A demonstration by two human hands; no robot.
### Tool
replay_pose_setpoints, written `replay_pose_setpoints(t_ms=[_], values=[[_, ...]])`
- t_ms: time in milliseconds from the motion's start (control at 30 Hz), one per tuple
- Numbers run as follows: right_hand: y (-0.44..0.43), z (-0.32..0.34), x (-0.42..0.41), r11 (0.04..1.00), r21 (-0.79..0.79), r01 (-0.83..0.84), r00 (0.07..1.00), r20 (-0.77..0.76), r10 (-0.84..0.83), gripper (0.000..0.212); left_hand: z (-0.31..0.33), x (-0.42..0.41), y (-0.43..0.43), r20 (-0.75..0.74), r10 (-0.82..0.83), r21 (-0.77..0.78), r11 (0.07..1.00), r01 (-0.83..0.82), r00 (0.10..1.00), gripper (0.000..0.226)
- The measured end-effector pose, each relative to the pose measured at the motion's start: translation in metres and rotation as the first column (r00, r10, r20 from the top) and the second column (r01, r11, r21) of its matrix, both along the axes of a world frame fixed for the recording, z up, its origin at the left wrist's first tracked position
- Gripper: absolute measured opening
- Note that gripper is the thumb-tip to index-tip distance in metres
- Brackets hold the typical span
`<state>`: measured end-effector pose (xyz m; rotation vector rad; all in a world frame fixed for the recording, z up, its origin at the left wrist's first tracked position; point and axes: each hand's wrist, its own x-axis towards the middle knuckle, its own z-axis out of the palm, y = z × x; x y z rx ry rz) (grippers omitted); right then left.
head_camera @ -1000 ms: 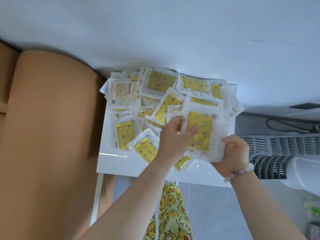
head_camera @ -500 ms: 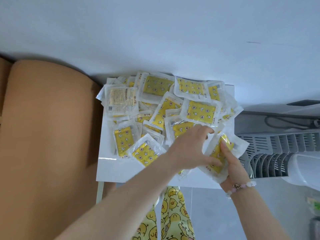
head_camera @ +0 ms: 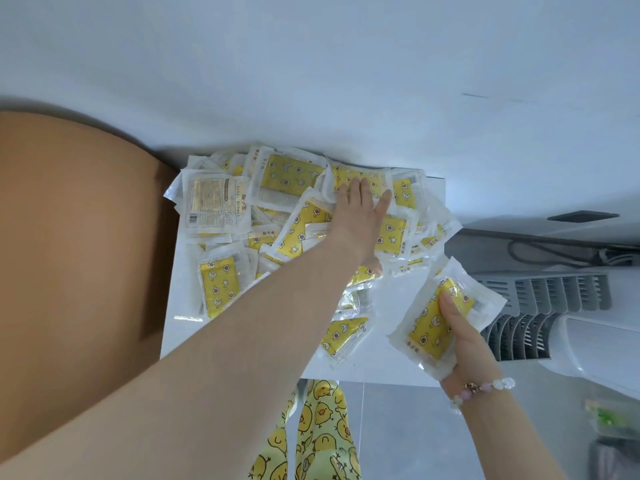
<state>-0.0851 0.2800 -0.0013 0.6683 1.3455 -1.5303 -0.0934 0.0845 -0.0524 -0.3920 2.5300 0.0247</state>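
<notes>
Across the pile (head_camera: pixel 277 237), the left hand (head_camera: pixel 360 216) has quit the bundle (head_camera: pixel 424 332) to lay straight fingers on a far packet (head_camera: pixel 341 173) — next pick, likely — while the right hand (head_camera: pixel 471 344) grips that bundle at the table's (head_camera: pixel 183 334) edge.

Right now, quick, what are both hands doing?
Left hand: open, fingers flat on a far packet.
Right hand: holding a yellow packet, thumb on top.

Left arm reaches far forward, left hand (head_camera: pixel 360 220) flat, fingers straight; right hand (head_camera: pixel 465 341) nearer, fingers gripping.
</notes>
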Motion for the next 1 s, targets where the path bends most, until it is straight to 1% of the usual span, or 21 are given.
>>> replay_pose_setpoints(t_ms=[100, 200, 267, 367, 400, 467, 500, 567, 600, 633, 700, 767, 833, 867, 933, 1000], values=[[-0.002, -0.005, 0.000, 1.000, 0.015, 0.003, 1.000, 0.012, -0.003, 0.035, 0.001, 0.004, -0.003, -0.080, -0.066, -0.022, 0.998, 0.064, 0.995, 0.114], [-0.005, -0.008, 0.002, 0.999, 0.033, 0.023, 0.999, 0.023, -0.024, 0.036, 0.002, 0.008, -0.004, -0.192, -0.141, -0.015, 0.990, 0.141, 0.971, 0.088], [-0.008, -0.007, 0.004, 0.999, 0.040, 0.017, 0.999, 0.032, -0.018, 0.050, 0.003, 0.011, -0.006, -0.224, -0.186, 0.000, 0.982, 0.191, 0.957, 0.076], [-0.012, -0.006, 0.006, 0.999, 0.042, 0.007, 0.999, 0.033, -0.008, 0.077, 0.010, 0.009, -0.015, -0.213, -0.287, 0.019, 0.955, 0.297, 0.934, 0.076], [-0.013, -0.007, 0.006, 0.999, 0.046, 0.003, 0.999, 0.031, -0.005, 0.083, 0.013, 0.008, -0.019, -0.200, -0.302, 0.045, 0.948, 0.317, 0.932, 0.075], [-0.013, -0.007, 0.006, 0.998, 0.056, 0.001, 0.999, 0.039, -0.003, 0.077, 0.018, 0.004, -0.027, -0.175, -0.301, 0.100, 0.942, 0.321, 0.937, 0.068], [-0.013, -0.006, 0.007, 0.998, 0.055, -0.001, 0.999, 0.042, -0.001, 0.076, 0.019, 0.002, -0.030, -0.171, -0.302, 0.109, 0.940, 0.323, 0.938, 0.059], [-0.013, -0.008, 0.008, 0.999, 0.051, 0.001, 0.999, 0.045, -0.003, 0.084, 0.017, 0.001, -0.033, -0.174, -0.313, 0.083, 0.940, 0.331, 0.934, 0.037], [-0.013, -0.009, 0.008, 0.999, 0.052, 0.005, 0.999, 0.045, -0.007, 0.084, 0.016, 0.002, -0.034, -0.172, -0.312, 0.075, 0.942, 0.329, 0.934, 0.029], [-0.012, -0.009, 0.009, 0.999, 0.054, 0.007, 0.999, 0.045, -0.009, 0.078, 0.015, 0.002, -0.033, -0.170, -0.309, 0.075, 0.943, 0.325, 0.936, 0.025], [-0.011, -0.010, 0.009, 0.998, 0.066, 0.003, 0.999, 0.046, -0.006, 0.065, 0.011, 0.003, -0.030, -0.188, -0.319, 0.068, 0.939, 0.336, 0.929, 0.025], [-0.009, -0.012, 0.008, 0.998, 0.070, 0.009, 0.999, 0.047, -0.013, 0.061, 0.007, 0.003, -0.027, -0.234, -0.330, 0.020, 0.939, 0.344, 0.914, 0.027], [-0.008, -0.012, 0.008, 0.997, 0.081, 0.004, 0.999, 0.043, -0.008, 0.064, 0.002, 0.003, -0.025, -0.293, -0.265, -0.004, 0.961, 0.276, 0.918, 0.034], [-0.008, -0.012, 0.008, 0.996, 0.093, -0.001, 0.999, 0.041, -0.003, 0.066, -0.001, 0.003, -0.025, -0.314, -0.186, 0.023, 0.979, 0.203, 0.931, 0.040], [-0.008, -0.012, 0.008, 0.995, 0.098, -0.004, 0.999, 0.036, 0.000, 0.075, -0.004, 0.002, -0.023, -0.316, 0.020, 0.140, 0.990, 0.026, 0.948, 0.045], [-0.007, -0.012, 0.007, 0.995, 0.095, -0.006, 1.000, 0.026, 0.004, 0.082, -0.007, -0.003, -0.023, -0.315, 0.194, 0.271, 0.957, -0.108, 0.929, 0.038]])
